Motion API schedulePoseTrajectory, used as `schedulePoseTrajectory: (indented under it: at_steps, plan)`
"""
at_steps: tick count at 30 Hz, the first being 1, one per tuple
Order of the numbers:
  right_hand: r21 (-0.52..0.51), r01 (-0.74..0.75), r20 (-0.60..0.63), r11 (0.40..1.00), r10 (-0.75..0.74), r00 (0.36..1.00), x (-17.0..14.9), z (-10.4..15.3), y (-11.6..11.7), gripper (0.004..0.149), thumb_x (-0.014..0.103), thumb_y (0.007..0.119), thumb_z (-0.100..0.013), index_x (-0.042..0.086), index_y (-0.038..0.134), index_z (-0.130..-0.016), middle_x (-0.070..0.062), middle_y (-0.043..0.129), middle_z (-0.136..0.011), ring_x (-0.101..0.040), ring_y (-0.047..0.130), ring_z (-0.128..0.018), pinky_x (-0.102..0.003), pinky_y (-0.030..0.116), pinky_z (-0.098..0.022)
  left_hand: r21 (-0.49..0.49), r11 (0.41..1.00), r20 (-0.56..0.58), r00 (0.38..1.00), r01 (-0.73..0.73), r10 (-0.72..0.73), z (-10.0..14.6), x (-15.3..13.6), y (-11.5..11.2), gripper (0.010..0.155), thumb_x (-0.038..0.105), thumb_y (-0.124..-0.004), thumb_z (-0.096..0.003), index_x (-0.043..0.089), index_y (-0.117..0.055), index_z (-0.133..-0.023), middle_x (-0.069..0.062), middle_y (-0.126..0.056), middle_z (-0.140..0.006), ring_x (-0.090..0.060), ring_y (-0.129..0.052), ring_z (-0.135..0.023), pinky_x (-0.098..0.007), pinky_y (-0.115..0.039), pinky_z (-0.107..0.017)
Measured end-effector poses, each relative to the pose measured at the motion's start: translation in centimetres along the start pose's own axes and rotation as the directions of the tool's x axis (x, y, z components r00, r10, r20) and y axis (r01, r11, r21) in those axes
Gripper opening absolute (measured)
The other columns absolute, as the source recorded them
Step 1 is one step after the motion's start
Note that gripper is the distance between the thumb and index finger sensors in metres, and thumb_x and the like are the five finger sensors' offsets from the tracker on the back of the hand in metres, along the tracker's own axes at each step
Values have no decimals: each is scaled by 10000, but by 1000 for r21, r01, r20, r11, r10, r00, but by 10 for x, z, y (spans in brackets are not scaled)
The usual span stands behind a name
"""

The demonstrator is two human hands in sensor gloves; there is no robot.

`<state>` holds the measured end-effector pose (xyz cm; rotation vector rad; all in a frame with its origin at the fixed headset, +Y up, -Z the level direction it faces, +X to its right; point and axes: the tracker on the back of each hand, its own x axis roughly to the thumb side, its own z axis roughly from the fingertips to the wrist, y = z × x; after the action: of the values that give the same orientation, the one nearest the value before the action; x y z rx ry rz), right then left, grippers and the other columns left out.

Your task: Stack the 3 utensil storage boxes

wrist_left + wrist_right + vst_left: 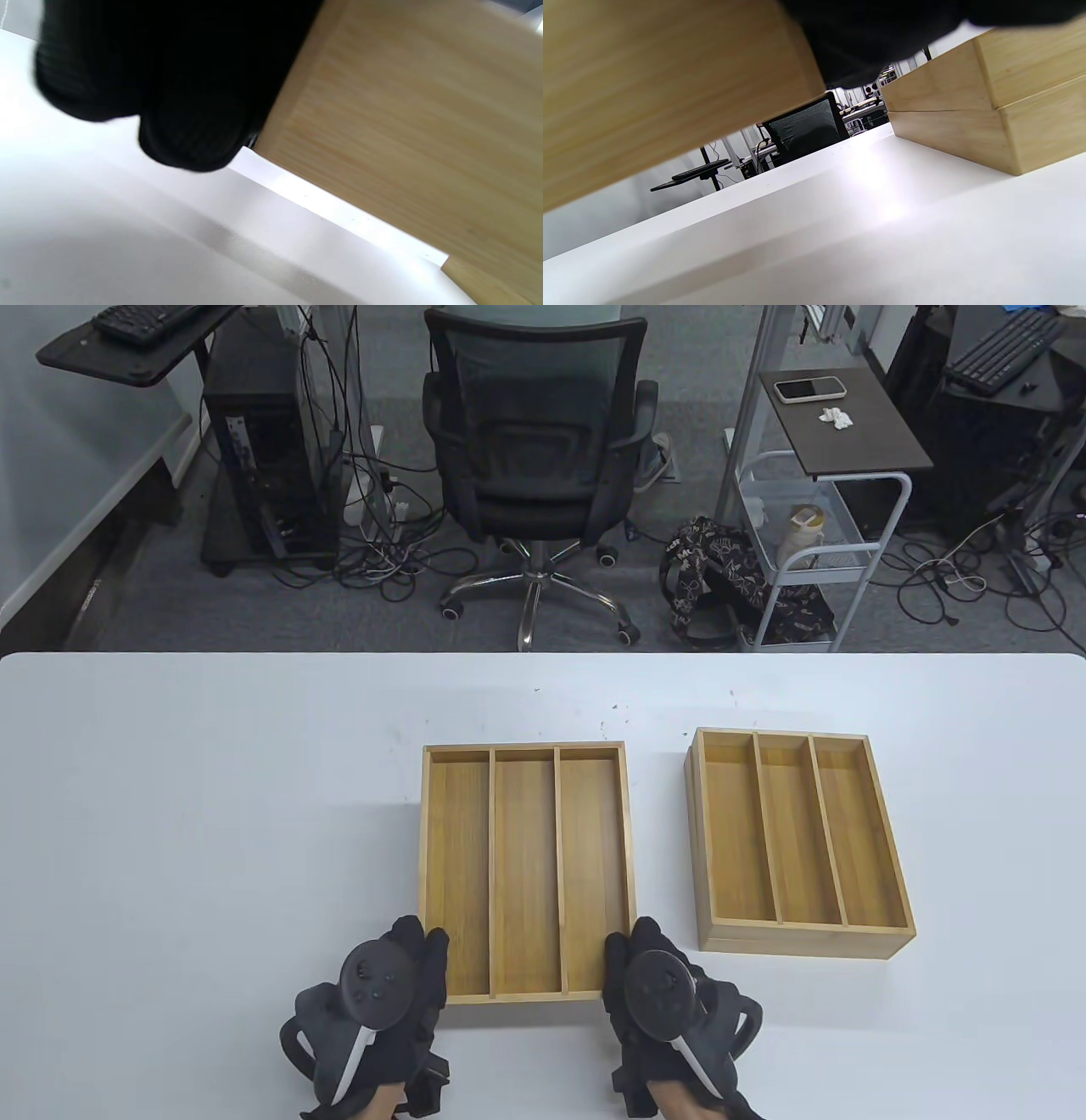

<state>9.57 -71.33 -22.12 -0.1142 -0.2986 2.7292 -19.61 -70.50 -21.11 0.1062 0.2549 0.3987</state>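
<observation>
A bamboo three-compartment box [526, 869] is held above the white table; both wrist views show a gap under it [403, 127] [649, 84]. My left hand [407, 963] grips its near left corner and my right hand [636, 963] grips its near right corner. To the right, two more bamboo boxes sit stacked on the table [797, 840]; the right wrist view shows the seam between them [988, 106]. The held box is left of the stack and apart from it.
The white table [212, 814] stretches wide to the left and behind the boxes. Beyond its far edge stand a black office chair [534, 458], a wire cart [814, 551] and computer gear on the floor.
</observation>
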Motion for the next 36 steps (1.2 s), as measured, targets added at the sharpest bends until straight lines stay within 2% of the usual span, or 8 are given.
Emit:
schedulePoseTrajectory:
  at_steps: [2,5,8,11,16,21,29,36]
  plan:
    - [-5,9,-24,1000,-9,1000,-4,-1,-3,457,350,742,-588,-41,779,-822,-175,940,-416,-125,876,-62,-331,859,-26,6,1000,25,1000,-20,19,2,0,3,562,701,-594,-528,391,-782,-958,118,-976,-853,-115,-1087,-706,-390,-897,-567]
    - [-24,-1,-49,1000,0,999,-13,-3,-7,455,350,752,-586,-37,783,-822,-180,938,-416,-128,873,-64,-332,857,-26,-26,999,12,999,-47,47,1,-5,3,665,704,-561,-514,406,-596,-1108,78,-756,-1146,-201,-850,-1080,-531,-708,-768]
    - [-35,-9,-85,999,6,996,-24,-6,-12,451,352,761,-585,-29,786,-825,-183,936,-417,-131,870,-68,-334,855,-28,-84,996,-27,1000,-16,14,-4,-13,2,766,741,-602,-502,409,-438,-1173,60,-548,-1260,-264,-656,-1193,-608,-577,-812]
    - [-49,3,-123,999,-9,992,-36,-10,-19,446,353,774,-583,-18,792,-829,-186,932,-423,-137,866,-73,-338,852,-33,-154,988,-68,997,17,-28,-11,-21,-1,814,764,-620,-492,429,-361,-1187,66,-417,-1295,-288,-533,-1233,-647,-492,-824]
    - [-70,34,-169,997,-46,985,-51,-19,-34,440,360,789,-579,2,798,-835,-186,931,-433,-147,863,-83,-347,846,-44,-163,986,-82,995,46,-60,-17,-26,-6,824,768,-629,-489,441,-336,-1186,75,-344,-1304,-278,-452,-1251,-648,-421,-835]
    - [-72,47,-235,996,-62,970,-83,-39,-57,433,361,800,-570,23,805,-840,-189,931,-446,-165,859,-94,-362,838,-55,-180,982,-79,995,51,-66,-18,-26,-9,826,766,-632,-490,443,-329,-1186,71,-332,-1305,-278,-436,-1253,-646,-388,-838]
    - [-28,-50,-312,998,39,949,-145,-66,-103,432,357,801,-569,26,803,-846,-198,928,-452,-165,851,-91,-358,831,-46,-220,972,-61,994,78,-94,-19,-19,-14,829,766,-632,-491,444,-322,-1188,59,-322,-1306,-271,-423,-1255,-643,-361,-838]
    - [18,-66,-366,998,68,928,-187,-82,-122,430,360,801,-566,41,802,-854,-200,928,-468,-173,851,-103,-362,828,-52,-256,965,-69,994,63,-83,-20,-19,-18,822,758,-630,-497,439,-321,-1189,58,-325,-1306,-295,-439,-1251,-671,-412,-827]
